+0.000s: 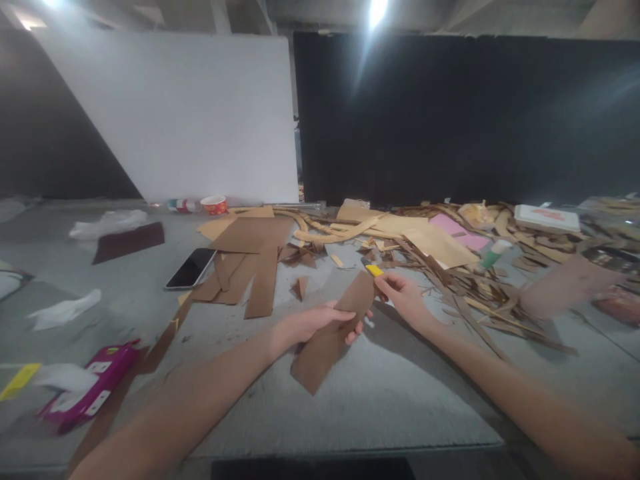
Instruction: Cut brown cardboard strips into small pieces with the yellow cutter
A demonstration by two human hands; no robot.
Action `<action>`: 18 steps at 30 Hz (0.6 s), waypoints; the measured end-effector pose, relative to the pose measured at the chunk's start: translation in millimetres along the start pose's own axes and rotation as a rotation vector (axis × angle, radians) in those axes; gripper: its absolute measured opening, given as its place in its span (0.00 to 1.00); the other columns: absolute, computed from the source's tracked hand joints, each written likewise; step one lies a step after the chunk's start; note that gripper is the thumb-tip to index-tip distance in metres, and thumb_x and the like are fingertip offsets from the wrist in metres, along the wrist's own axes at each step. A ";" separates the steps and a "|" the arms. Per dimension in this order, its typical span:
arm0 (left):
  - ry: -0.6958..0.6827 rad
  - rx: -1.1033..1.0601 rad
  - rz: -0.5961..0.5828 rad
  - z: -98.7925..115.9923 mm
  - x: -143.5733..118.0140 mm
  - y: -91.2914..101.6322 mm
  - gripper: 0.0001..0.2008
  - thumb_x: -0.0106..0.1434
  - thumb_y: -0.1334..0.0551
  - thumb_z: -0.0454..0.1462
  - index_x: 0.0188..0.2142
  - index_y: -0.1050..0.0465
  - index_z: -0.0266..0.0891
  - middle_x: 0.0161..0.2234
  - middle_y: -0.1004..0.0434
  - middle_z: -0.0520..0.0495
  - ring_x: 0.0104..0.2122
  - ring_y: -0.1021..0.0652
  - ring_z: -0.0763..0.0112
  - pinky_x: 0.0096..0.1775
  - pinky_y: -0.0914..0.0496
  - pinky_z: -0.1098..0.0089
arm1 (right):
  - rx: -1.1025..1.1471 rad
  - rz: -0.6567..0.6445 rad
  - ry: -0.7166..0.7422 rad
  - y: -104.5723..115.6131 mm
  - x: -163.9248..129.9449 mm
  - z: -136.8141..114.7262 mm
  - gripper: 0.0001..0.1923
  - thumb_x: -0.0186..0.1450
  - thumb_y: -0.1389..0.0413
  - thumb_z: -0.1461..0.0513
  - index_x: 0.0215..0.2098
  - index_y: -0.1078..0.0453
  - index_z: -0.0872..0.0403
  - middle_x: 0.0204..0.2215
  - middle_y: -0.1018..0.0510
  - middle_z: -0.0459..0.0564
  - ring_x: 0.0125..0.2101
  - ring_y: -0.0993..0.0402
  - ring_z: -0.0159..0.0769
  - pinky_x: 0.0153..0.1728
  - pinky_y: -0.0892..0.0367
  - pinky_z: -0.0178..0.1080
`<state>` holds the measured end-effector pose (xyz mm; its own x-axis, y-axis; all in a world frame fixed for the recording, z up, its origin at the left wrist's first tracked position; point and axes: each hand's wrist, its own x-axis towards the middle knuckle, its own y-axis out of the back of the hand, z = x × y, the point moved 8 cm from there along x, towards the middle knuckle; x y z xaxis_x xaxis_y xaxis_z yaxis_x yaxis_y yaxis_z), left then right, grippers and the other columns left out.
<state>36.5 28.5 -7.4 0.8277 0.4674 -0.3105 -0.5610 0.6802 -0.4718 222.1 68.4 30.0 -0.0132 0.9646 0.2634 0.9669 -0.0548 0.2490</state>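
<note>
My left hand (315,325) grips a long brown cardboard strip (320,353) near its middle, holding it slanted over the grey table (380,393). At the strip's upper end, my right hand (403,293) pinches a small yellow tool (373,270), likely a cutter. Both forearms reach in from the bottom of the view.
Brown cardboard sheets (255,253) and a black phone (191,268) lie left of centre. A heap of cardboard scraps (465,267) covers the right, with a pink sheet (453,228) and a white box (547,217). A pink pack (90,387) sits near the front left. White (175,113) and black (465,120) boards stand behind.
</note>
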 end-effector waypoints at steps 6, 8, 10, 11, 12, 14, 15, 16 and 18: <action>0.023 0.046 -0.015 -3.6 1.9 -0.7 0.24 0.66 0.25 0.47 0.54 0.22 0.35 0.37 0.22 0.45 0.30 0.23 0.71 0.36 0.29 0.67 | 0.051 -0.144 -0.050 3.7 7.3 2.8 0.28 0.64 0.34 0.36 0.33 0.21 0.52 0.26 0.23 0.46 0.27 0.31 0.34 0.30 0.34 0.38; 0.020 0.094 -0.026 -2.1 1.0 -2.6 0.24 0.67 0.25 0.48 0.54 0.22 0.34 0.37 0.22 0.45 0.30 0.23 0.71 0.37 0.29 0.66 | 0.046 -0.164 -0.070 4.5 8.3 5.4 0.28 0.63 0.33 0.36 0.33 0.21 0.52 0.27 0.22 0.46 0.28 0.31 0.34 0.31 0.34 0.38; 0.015 0.136 -0.044 -0.2 -0.4 -4.7 0.24 0.68 0.27 0.48 0.55 0.22 0.34 0.37 0.22 0.45 0.30 0.23 0.71 0.38 0.29 0.66 | 0.035 -0.163 -0.074 5.2 8.7 6.4 0.29 0.61 0.32 0.36 0.33 0.21 0.52 0.28 0.22 0.46 0.28 0.31 0.35 0.31 0.34 0.38; 0.016 0.154 -0.055 0.3 -1.0 -5.7 0.23 0.69 0.27 0.48 0.56 0.22 0.35 0.37 0.22 0.45 0.31 0.23 0.71 0.38 0.29 0.66 | 0.031 -0.159 -0.074 5.3 8.6 6.3 0.29 0.61 0.32 0.36 0.33 0.21 0.52 0.29 0.21 0.47 0.29 0.30 0.35 0.32 0.33 0.38; 0.018 0.171 -0.064 0.5 -1.5 -6.4 0.23 0.70 0.28 0.48 0.56 0.21 0.35 0.37 0.21 0.45 0.31 0.23 0.71 0.39 0.29 0.66 | 0.027 -0.154 -0.072 5.3 8.4 5.6 0.29 0.61 0.32 0.36 0.34 0.20 0.52 0.30 0.21 0.47 0.30 0.29 0.36 0.33 0.33 0.38; 0.023 0.198 -0.076 0.4 -1.7 -6.6 0.22 0.71 0.29 0.48 0.56 0.21 0.35 0.38 0.21 0.44 0.31 0.22 0.71 0.39 0.29 0.66 | 0.021 -0.144 -0.067 5.2 8.2 3.4 0.28 0.61 0.32 0.36 0.34 0.20 0.52 0.32 0.19 0.48 0.33 0.27 0.37 0.35 0.32 0.39; 0.025 0.203 -0.079 0.1 -1.4 -6.2 0.22 0.71 0.29 0.48 0.56 0.20 0.35 0.38 0.21 0.44 0.31 0.22 0.71 0.39 0.29 0.66 | 0.016 -0.141 -0.063 5.5 8.3 2.2 0.28 0.61 0.32 0.36 0.34 0.20 0.52 0.33 0.19 0.49 0.34 0.27 0.38 0.36 0.31 0.39; 0.027 0.201 -0.083 -0.4 -0.9 -5.8 0.21 0.71 0.29 0.48 0.56 0.20 0.35 0.38 0.21 0.44 0.31 0.22 0.71 0.39 0.28 0.66 | 0.010 -0.136 -0.058 6.4 8.7 0.9 0.27 0.61 0.31 0.37 0.34 0.20 0.52 0.33 0.18 0.49 0.34 0.26 0.38 0.36 0.30 0.39; 0.031 0.188 -0.095 -1.5 0.3 -5.1 0.21 0.71 0.29 0.48 0.55 0.20 0.35 0.37 0.20 0.44 0.31 0.22 0.70 0.40 0.28 0.66 | -0.009 -0.136 -0.046 9.6 10.2 -1.0 0.27 0.61 0.31 0.38 0.34 0.20 0.52 0.33 0.18 0.49 0.34 0.26 0.38 0.36 0.30 0.39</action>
<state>39.6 24.3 -6.3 0.8753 0.3803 -0.2988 -0.4698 0.8154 -0.3384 231.0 77.5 36.0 -0.1318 0.9740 0.1841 0.9547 0.0748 0.2880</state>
